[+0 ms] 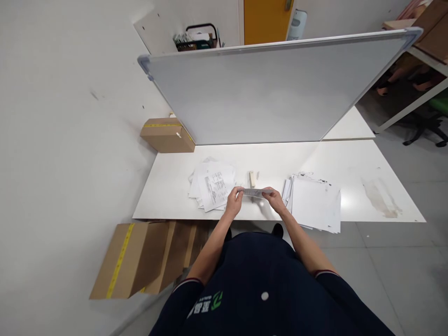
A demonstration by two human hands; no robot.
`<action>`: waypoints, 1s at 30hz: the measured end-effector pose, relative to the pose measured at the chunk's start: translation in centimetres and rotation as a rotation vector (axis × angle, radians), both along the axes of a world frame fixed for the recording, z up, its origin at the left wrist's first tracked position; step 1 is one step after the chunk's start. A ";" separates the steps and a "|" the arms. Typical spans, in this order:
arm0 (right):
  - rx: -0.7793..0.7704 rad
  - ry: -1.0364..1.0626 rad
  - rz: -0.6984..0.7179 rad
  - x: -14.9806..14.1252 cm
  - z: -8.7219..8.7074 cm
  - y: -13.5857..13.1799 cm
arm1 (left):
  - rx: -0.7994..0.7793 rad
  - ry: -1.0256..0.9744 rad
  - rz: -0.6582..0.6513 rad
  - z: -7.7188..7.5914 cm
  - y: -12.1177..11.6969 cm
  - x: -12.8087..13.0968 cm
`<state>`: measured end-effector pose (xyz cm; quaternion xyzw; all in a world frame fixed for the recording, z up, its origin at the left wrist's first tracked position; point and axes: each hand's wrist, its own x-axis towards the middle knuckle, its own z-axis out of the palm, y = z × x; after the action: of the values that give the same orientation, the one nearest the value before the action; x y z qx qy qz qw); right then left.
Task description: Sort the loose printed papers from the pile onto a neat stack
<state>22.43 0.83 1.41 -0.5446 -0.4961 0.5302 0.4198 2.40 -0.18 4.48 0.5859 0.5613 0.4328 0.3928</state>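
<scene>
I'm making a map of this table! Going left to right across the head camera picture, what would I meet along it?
Cardboard box, printed papers, left hand, held paper, right hand, pile of papers, brownish smudge.

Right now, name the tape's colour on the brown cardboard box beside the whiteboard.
The tape is yellow; head view.

Two hands (234,202) (275,199), one held paper (253,192), one stapler (252,179), two paper piles (217,186) (317,201) (too overlapped to itemise), one whiteboard (266,93).

Whiteboard (273,93), cardboard boxes (164,140), orange door (266,21)
</scene>
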 end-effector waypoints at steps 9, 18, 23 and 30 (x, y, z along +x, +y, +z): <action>-0.019 -0.124 0.050 0.1 0.0 0.1 | -0.036 -0.061 -0.002 0.6 0.7 -0.1; 0.294 -1.212 0.524 0.3 9.9 -0.3 | -0.041 0.053 -0.023 -1.0 0.1 -2.2; 0.215 -1.417 0.647 -2.2 9.4 -0.9 | 0.041 0.307 -0.226 -3.6 -0.3 -2.0; 0.124 -1.469 0.696 -3.2 6.4 -1.7 | -0.051 0.455 -0.243 -7.6 -0.5 -2.1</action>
<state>19.18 -0.83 7.84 -0.5440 -0.8139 0.1095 -0.1720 0.26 -0.68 -3.10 0.7211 0.5716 0.2252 0.3202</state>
